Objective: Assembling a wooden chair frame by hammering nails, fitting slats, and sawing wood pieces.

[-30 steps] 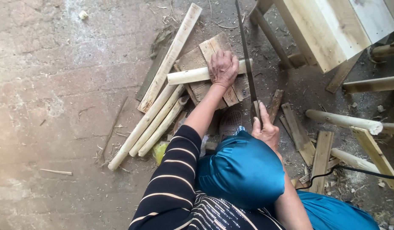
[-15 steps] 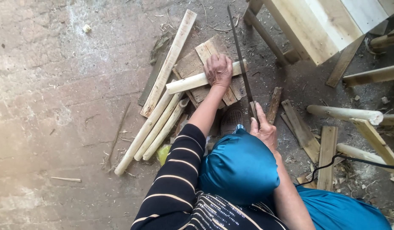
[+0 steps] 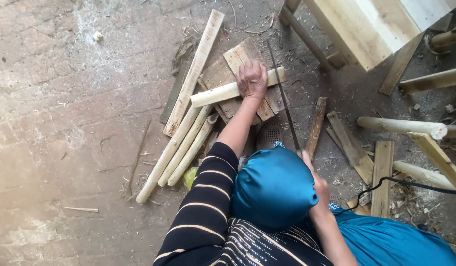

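Left hand on pale stick, right hand perhaps gripping blade

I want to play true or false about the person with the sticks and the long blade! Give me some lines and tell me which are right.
1. The left hand presses down on a pale round stick. True.
2. That stick lies across flat wooden boards. True.
3. The right hand holds a hammer. False: it holds a long thin blade, which reaches up beside the stick.
4. The head covering is red. False: it is shiny blue.
5. Several long round poles lie side by side on the floor. True.
6. The sleeve is plain white. False: it is dark with pale stripes.
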